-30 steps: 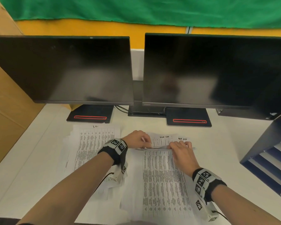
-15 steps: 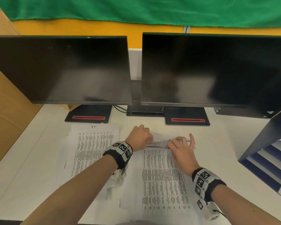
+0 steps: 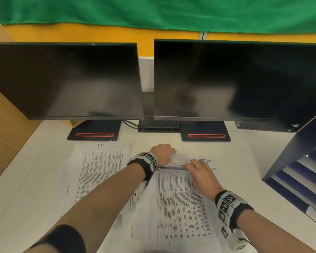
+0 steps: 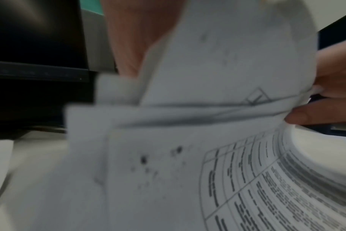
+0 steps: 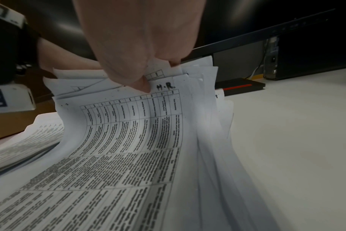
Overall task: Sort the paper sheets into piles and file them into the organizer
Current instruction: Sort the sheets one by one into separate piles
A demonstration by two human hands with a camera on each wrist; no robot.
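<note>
Dark monitors [image 3: 66, 79] backed the white desk [image 3: 244, 161]. Since a second earlier, both hands had crept along the stack's [image 3: 179, 203] far edge; left hand [image 3: 162, 152] and right hand [image 3: 199, 168] pinched sheets there, so sorting continued. Lower right, the organizer [image 3: 297, 172] held some sheets; another pile [image 3: 100, 161] lay left.

Left hand [image 3: 163, 153] shifted farther up the desk past the stack's top edge; right hand [image 3: 201, 172] fingers, splayed half a second ago, now curled onto the lifted sheets [image 3: 179, 166].
</note>
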